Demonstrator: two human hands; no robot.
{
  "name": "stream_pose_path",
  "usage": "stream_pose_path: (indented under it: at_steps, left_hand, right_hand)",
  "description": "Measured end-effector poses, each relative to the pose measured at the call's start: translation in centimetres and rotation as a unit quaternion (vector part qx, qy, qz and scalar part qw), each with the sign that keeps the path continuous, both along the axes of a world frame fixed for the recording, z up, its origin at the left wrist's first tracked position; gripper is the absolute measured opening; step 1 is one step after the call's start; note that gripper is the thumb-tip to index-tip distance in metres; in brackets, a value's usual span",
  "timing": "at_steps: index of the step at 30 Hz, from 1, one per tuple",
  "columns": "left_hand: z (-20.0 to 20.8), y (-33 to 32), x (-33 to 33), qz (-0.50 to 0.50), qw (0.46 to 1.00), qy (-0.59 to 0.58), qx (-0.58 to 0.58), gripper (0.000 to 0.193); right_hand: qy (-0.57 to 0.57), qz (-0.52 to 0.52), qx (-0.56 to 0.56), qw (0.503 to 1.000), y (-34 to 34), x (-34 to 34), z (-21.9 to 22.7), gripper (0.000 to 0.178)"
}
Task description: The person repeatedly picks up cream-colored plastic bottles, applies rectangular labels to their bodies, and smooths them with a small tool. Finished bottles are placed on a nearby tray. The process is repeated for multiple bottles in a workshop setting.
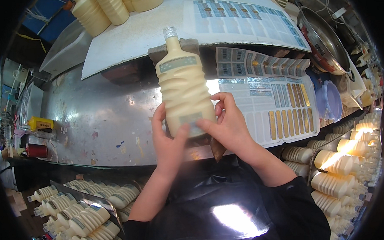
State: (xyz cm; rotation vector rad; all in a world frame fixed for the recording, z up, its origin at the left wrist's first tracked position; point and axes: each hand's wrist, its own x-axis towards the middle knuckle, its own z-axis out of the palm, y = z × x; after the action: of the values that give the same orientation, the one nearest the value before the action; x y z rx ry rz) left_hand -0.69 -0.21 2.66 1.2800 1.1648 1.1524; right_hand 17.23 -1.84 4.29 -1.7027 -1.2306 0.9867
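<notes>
A ribbed clear bottle (183,83) full of cream-coloured liquid lies with its neck pointing away from me, resting on a small block over the steel table (102,116). It has a grey label near its shoulder and another near its base. My left hand (167,138) grips the base from the left, thumb pressing the lower label. From the right, my right hand (228,121) holds the base, its fingers on the same label.
Sticker sheets (272,102) lie to the right, another sheet on a white board (243,19) beyond. Several filled bottles (107,4) stand at the far left; more lie in trays at lower left (85,209) and right (340,169). A metal pan (324,40) sits far right.
</notes>
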Motion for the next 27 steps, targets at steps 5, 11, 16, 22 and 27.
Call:
stream_pose_path:
  at_steps: [5,11,16,22,27]
  left_hand:
    - [0.0,-0.1,0.0,0.002,1.0,-0.01,-0.007,0.075]
    - [-0.7,-0.1,-0.3,0.0,1.0,0.001,0.005,0.075]
    - [-1.4,0.2,-0.8,-0.016,0.997,-0.073,-0.01,0.063]
    - [-1.5,0.0,-0.9,-0.025,0.995,-0.1,-0.011,0.061]
    - [-1.2,-0.2,-0.4,-0.013,0.998,-0.063,-0.006,0.071]
  right_hand:
    - [0.001,-0.004,0.003,1.0,-0.1,-0.1,-0.1,0.074]
    - [0.044,0.002,0.007,0.999,0.0,-0.1,-0.3,0.068]
    - [0.11,0.047,0.003,0.993,0.2,1.5,-0.5,0.062]
    - [0.088,0.039,-0.031,0.995,-0.4,1.2,0.6,0.069]
    - [0.023,0.042,-0.006,0.999,-0.3,0.3,0.4,0.067]
